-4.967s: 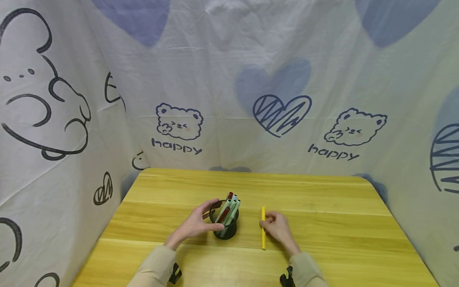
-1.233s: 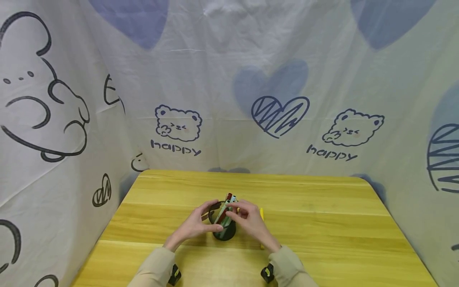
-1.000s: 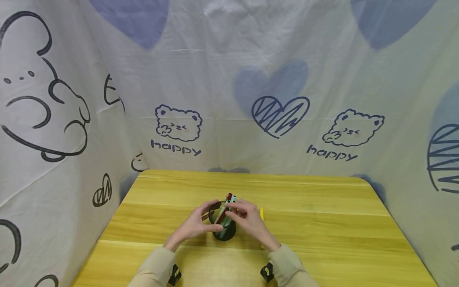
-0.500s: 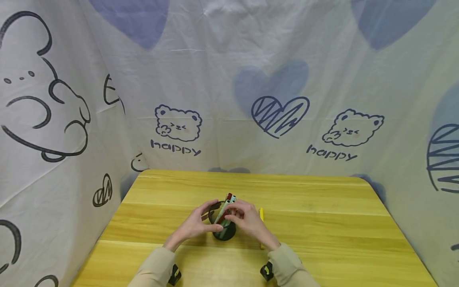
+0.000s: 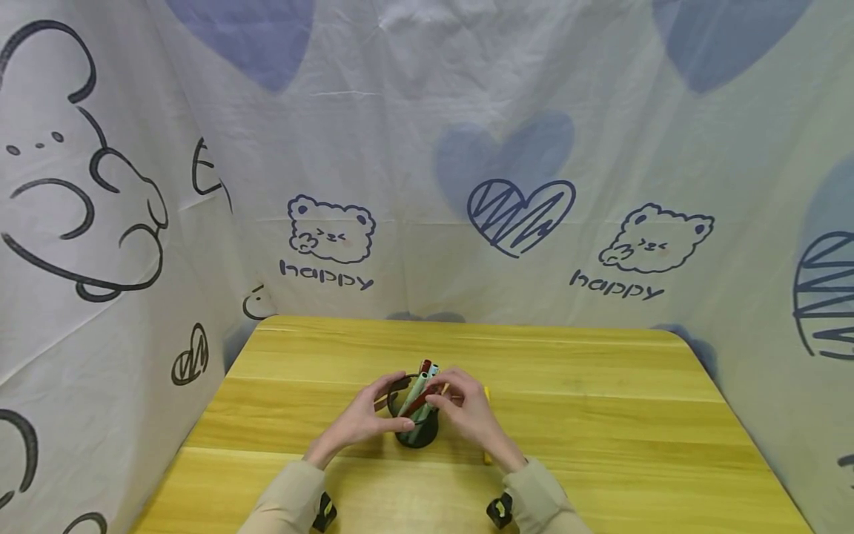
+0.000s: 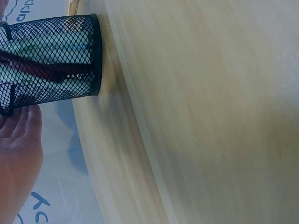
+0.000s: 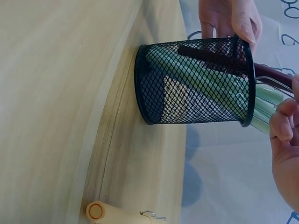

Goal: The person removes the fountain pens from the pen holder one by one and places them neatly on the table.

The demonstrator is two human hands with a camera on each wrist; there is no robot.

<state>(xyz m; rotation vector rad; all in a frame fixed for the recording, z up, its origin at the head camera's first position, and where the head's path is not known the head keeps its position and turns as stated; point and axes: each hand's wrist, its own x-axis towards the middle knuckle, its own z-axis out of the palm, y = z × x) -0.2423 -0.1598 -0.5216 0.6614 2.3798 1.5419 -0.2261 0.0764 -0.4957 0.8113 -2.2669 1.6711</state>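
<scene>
A black mesh pen cup (image 5: 419, 436) stands on the table, filled with several pens. My left hand (image 5: 360, 417) holds it near the rim, thumb at the front and fingers round the far side. The thumb and fingers of my right hand (image 5: 469, 412) pinch the upper end of a dark red pen (image 7: 275, 76), which slants with its lower part still inside the cup. Pale green pens (image 7: 265, 105) lean beside it, and another dark red pen (image 5: 425, 366) sticks up at the back. To the right lies a yellow pen (image 5: 488, 395), largely hidden by my right hand and wrist.
The wooden table (image 5: 600, 415) extends to both sides and in front of the cup. White printed cloth (image 5: 427, 185) hangs behind the table and along its sides.
My right hand went from the yellow pen on the table to the cup, and now pinches the dark red pen, which tilts further right than before. My left hand stays at the cup.
</scene>
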